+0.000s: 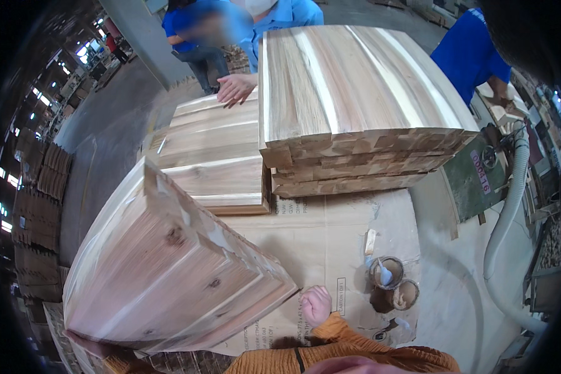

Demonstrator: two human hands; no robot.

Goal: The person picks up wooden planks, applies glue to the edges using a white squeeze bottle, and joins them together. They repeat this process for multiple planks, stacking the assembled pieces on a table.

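A broad wooden panel [162,268] with knots and pale stripes stands tilted at the left, one corner raised. My right hand [316,305] is closed with curled fingers beside the panel's near right corner; what it holds, if anything, is hidden. An orange sleeve [128,364] shows under the panel's lower left edge, but the fingers of my left hand are hidden there. Cardboard [305,249] covers the work surface. On it stand a round pot [397,267] holding a pale blue scoop-like tool, a second pot [406,294] of brown material, and a small wood block [371,242].
A stack of thick striped panels [361,87] rises at the far right, beside a lower panel [209,162]. Across from me a person's hand [235,90] hovers over that lower panel. Another person in blue [464,56] works at right, near a ribbed hose [508,212].
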